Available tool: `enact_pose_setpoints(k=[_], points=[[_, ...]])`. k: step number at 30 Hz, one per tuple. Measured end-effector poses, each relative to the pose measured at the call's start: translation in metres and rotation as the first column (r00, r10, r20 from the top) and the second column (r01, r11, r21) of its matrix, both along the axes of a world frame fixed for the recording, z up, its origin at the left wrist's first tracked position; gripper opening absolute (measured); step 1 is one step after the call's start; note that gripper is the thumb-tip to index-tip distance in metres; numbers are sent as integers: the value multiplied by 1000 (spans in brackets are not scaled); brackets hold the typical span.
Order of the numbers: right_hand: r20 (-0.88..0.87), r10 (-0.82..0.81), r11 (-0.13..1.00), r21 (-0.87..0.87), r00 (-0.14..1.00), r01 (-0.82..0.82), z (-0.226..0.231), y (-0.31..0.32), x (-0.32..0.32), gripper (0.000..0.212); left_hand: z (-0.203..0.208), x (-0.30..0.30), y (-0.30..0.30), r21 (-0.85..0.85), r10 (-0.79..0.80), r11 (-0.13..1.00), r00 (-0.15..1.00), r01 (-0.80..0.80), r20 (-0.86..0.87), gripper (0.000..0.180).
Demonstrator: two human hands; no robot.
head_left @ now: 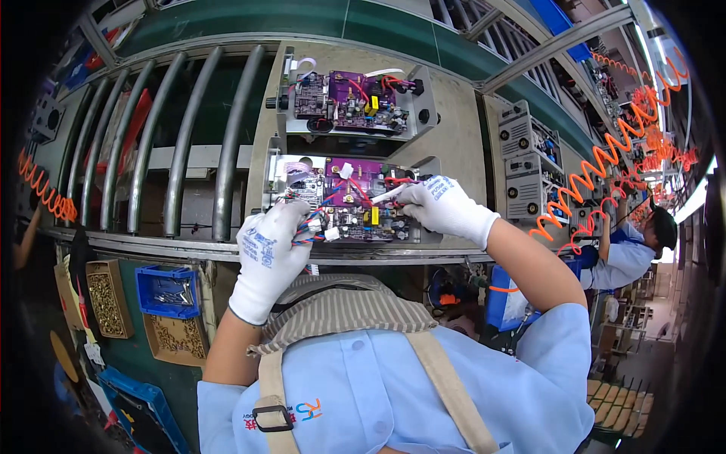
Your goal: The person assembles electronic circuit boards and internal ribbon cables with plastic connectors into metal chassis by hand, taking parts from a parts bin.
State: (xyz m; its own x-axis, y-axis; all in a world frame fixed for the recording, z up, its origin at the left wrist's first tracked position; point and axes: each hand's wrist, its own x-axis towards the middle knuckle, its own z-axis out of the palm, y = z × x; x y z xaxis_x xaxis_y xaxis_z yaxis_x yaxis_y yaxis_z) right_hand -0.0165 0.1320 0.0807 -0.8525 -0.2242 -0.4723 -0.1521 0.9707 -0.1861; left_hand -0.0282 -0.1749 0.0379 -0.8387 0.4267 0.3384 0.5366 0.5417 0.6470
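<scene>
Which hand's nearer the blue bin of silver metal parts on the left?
Left hand: beyond the blue bin and to its right, holding coloured wires. Right hand: much farther right, at the right end of the nearer purple board.

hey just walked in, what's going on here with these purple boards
A person wearing gloves is working on the nearer purple-board unit. The left hand holds a bundle of coloured wires at its front left. The right hand is at a white sleeve over its right side; whether the fingers grip it is unclear. A similar unit sits just beyond, untouched.
</scene>
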Motion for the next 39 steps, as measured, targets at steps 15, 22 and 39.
enact_pose_setpoints(k=[15,22,39], points=[[82,103,992,68,991,-109,-2,-20,-4,22,6,12,-11,203,169,958,972,-201,164,19],[260,6,979,196,966,-58,9,-34,-41,23,25,6,-21,533,9,648,705,-545,709,8],[121,-341,306,-924,932,231,17,-61,-13,49,36,-27,50,655,-190,558,690,-510,699,22]])
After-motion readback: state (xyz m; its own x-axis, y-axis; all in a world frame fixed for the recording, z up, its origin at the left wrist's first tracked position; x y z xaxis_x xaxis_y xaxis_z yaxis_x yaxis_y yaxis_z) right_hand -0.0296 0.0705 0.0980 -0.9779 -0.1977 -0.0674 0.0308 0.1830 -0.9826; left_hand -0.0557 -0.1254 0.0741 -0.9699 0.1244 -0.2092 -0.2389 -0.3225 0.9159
